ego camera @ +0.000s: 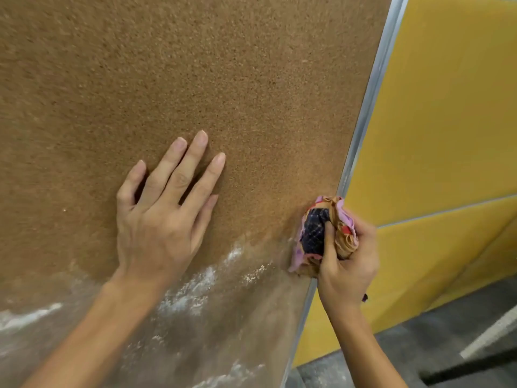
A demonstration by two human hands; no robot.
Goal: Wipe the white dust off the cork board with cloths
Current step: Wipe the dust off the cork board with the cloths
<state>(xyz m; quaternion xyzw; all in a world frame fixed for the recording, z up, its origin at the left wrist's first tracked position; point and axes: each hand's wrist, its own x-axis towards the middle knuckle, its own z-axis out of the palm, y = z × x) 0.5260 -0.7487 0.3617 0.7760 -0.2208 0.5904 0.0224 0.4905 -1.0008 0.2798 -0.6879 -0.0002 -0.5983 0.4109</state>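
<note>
Head view: a large brown cork board (195,79) fills most of the frame. Its silver metal frame edge (372,88) runs diagonally down the right side. The left hand (159,219) lies flat against the cork near the middle, with its fingers straight and spread, holding nothing. The right hand (347,261) is clenched round a bunched patterned cloth (327,231) of pink, orange and dark navy. It presses the cloth to the cork right at the metal edge, low on the right. A band of white dust (190,292) smears across the lower board, rising from the lower left towards the cloth and passing beneath the left wrist. Above both hands the cork is a wide, clean brown stretch that reaches the top and left borders of the view. Beyond the metal edge stand yellow wall panels (447,121), and a grey floor (405,351) shows at the lower right.
</note>
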